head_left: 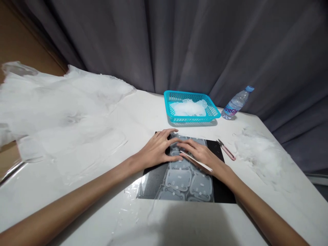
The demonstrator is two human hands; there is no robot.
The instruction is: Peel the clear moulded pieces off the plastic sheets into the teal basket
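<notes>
A clear plastic sheet with rounded, pad-like translucent shapes (178, 180) lies on a black board (220, 182). My left hand (159, 148) rests at the sheet's upper left part, its fingers spread and its thumb stretched over the shapes. My right hand (198, 150) is closed around a slim white-handled tool (201, 164), whose dark tip points left toward my left thumb; I cannot make out what kind of tip it is. The fingers of both hands meet near the sheet's upper middle. Right of the board lie small thread snips (227, 150) with pink handles.
At the back stands a turquoise basket (192, 119) holding translucent white pieces (189, 108). To its right is a water bottle (235, 104). A big heap of thin clear film (64, 106) covers the table's left side; a smaller pile of scraps (261, 153) lies at right.
</notes>
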